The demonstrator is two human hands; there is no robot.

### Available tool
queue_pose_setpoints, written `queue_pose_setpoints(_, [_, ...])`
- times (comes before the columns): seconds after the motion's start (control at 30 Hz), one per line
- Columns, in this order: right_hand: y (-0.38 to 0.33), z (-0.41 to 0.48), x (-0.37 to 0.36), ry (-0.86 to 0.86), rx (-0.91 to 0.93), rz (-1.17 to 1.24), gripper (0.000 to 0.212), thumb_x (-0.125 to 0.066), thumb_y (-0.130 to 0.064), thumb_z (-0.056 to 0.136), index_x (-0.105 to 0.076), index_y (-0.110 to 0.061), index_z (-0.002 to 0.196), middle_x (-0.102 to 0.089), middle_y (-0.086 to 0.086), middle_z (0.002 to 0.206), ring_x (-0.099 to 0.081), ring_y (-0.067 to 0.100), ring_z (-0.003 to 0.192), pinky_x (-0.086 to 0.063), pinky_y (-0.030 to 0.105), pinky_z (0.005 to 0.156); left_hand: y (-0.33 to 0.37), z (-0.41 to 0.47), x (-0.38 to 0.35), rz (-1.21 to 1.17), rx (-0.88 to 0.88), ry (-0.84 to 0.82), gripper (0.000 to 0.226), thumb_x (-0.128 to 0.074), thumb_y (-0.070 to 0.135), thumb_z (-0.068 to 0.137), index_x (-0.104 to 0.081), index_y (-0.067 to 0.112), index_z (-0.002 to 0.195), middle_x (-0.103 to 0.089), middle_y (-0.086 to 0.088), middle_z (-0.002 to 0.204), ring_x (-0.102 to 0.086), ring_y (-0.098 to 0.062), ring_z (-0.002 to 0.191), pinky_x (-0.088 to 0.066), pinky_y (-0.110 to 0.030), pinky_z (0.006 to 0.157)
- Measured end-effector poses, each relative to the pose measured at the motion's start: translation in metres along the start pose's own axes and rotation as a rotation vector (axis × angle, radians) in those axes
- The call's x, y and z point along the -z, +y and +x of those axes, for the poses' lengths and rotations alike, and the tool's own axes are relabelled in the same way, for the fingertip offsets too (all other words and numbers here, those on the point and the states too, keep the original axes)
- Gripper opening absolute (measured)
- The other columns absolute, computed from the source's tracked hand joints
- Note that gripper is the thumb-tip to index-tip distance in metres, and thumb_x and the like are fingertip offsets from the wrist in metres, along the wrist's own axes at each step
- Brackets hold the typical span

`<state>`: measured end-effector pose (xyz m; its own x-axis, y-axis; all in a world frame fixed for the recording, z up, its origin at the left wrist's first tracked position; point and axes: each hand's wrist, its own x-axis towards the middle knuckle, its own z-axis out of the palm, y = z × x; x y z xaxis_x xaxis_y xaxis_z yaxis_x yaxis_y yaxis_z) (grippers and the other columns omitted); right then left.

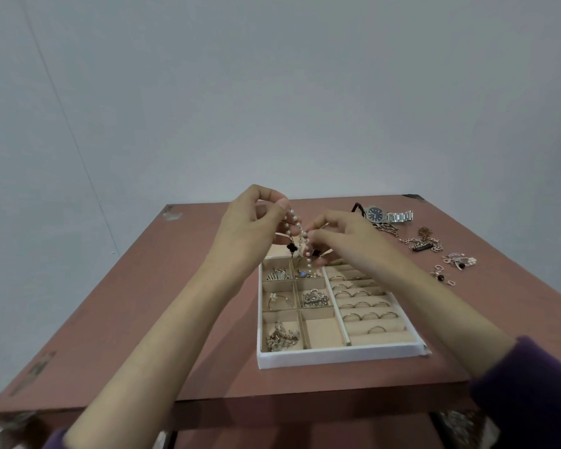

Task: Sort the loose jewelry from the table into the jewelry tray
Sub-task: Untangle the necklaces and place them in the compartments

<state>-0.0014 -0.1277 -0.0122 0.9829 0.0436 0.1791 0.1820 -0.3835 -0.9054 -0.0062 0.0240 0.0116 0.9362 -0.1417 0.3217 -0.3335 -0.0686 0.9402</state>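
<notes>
A pearl strand with black clover charms (300,236) hangs between both hands above the far end of the jewelry tray (337,356). My left hand (253,225) pinches its upper end, and my right hand (340,238) pinches it lower down. The strand's lower loop dangles into a far compartment of the tray. The white tray has beige compartments on the left with silver pieces and ring rolls on the right with several rings (368,315).
On the reddish table (143,319) right of the tray lie a silver wristwatch (386,216), chain bracelets (420,243) and small earrings and charms (457,262). The table's near edge is just past the tray. A pale wall stands behind.
</notes>
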Motion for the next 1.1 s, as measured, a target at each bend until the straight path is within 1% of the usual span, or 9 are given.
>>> queue_pose_setpoints(0.17, [0.002,0.001,0.000,0.021,0.072,-0.162,0.015,-0.059,-0.013,0.087,-0.063,-0.023,0.077,-0.073,0.010,0.084,-0.069,0.027,0.079,-0.056,0.041,0.077,-0.001,0.000,-0.001,-0.010,0.002,-0.010,0.009,-0.049,0.013,0.094,-0.053,0.006,0.096,-0.064,-0.006,0.078,-0.063,-0.006,0.056,-0.054,-0.018,0.055])
queue_pose_setpoints(0.27, [0.003,0.002,0.001,0.029,0.126,-0.269,0.017,-0.062,-0.016,0.085,-0.062,-0.027,0.072,-0.067,-0.004,0.073,-0.061,0.007,0.068,-0.049,0.024,0.071,-0.001,0.001,-0.001,-0.011,0.007,-0.010,0.008,-0.049,0.013,0.093,-0.053,0.006,0.097,-0.066,-0.010,0.083,-0.063,-0.008,0.057,-0.054,-0.020,0.057])
queue_pose_setpoints(0.37, [0.005,0.001,0.002,0.020,0.161,-0.404,0.011,-0.064,-0.019,0.082,-0.067,-0.027,0.075,-0.064,-0.009,0.071,-0.055,-0.001,0.066,-0.040,0.011,0.063,-0.002,0.001,-0.001,-0.011,0.010,-0.010,0.008,-0.049,0.013,0.093,-0.052,0.006,0.096,-0.068,-0.017,0.090,-0.063,-0.012,0.061,-0.053,-0.021,0.057])
queue_pose_setpoints(0.47, [0.008,0.001,0.003,-0.007,0.185,-0.592,0.008,-0.066,-0.022,0.080,-0.074,-0.024,0.080,-0.059,-0.012,0.070,-0.050,0.000,0.068,-0.033,0.011,0.060,-0.002,0.001,0.000,-0.002,0.011,-0.011,0.010,-0.049,0.013,0.093,-0.053,0.005,0.098,-0.069,-0.019,0.094,-0.064,-0.014,0.065,-0.054,-0.022,0.059])
queue_pose_setpoints(0.53, [0.010,0.000,0.004,-0.016,0.188,-0.649,0.012,-0.066,-0.027,0.081,-0.074,-0.025,0.089,-0.059,-0.009,0.075,-0.049,0.006,0.072,-0.033,0.019,0.062,-0.003,0.002,-0.001,0.003,0.010,-0.014,0.009,-0.050,0.014,0.093,-0.053,0.006,0.097,-0.069,-0.018,0.093,-0.064,-0.015,0.066,-0.054,-0.023,0.060])
queue_pose_setpoints(0.67, [0.011,-0.005,0.017,0.039,0.184,-0.539,0.014,-0.061,-0.021,0.085,-0.071,-0.025,0.094,-0.059,-0.007,0.080,-0.049,0.004,0.072,-0.036,0.023,0.069,-0.006,0.006,-0.003,0.025,0.012,-0.024,0.007,-0.050,0.015,0.093,-0.053,0.008,0.094,-0.070,-0.015,0.091,-0.065,-0.015,0.068,-0.056,-0.027,0.066])
queue_pose_setpoints(0.9, [0.027,-0.016,0.035,0.155,0.104,-0.325,0.013,-0.061,-0.018,0.085,-0.070,-0.027,0.085,-0.060,-0.004,0.073,-0.048,-0.003,0.053,-0.040,0.013,0.055,-0.017,0.013,-0.016,0.099,0.033,-0.066,0.008,-0.049,0.012,0.093,-0.052,0.012,0.086,-0.068,-0.010,0.082,-0.065,-0.016,0.067,-0.055,-0.027,0.065])
queue_pose_setpoints(1.0, [0.031,-0.019,0.041,0.188,0.099,-0.291,0.013,-0.061,-0.013,0.085,-0.071,-0.022,0.084,-0.060,0.000,0.071,-0.047,0.001,0.056,-0.036,0.010,0.053,-0.024,0.015,-0.020,0.159,0.063,-0.101,0.010,-0.050,0.012,0.092,-0.052,0.014,0.083,-0.069,-0.011,0.084,-0.066,-0.019,0.069,-0.056,-0.032,0.069])
queue_pose_setpoints(1.1, [0.033,-0.020,0.049,0.212,0.087,-0.300,0.013,-0.061,-0.014,0.084,-0.071,-0.022,0.084,-0.062,0.002,0.072,-0.048,-0.006,0.050,-0.036,0.006,0.052,-0.030,0.014,-0.021,0.227,0.116,-0.133,0.007,-0.054,0.013,0.091,-0.055,0.014,0.084,-0.070,-0.014,0.090,-0.069,-0.022,0.076,-0.058,-0.037,0.077])
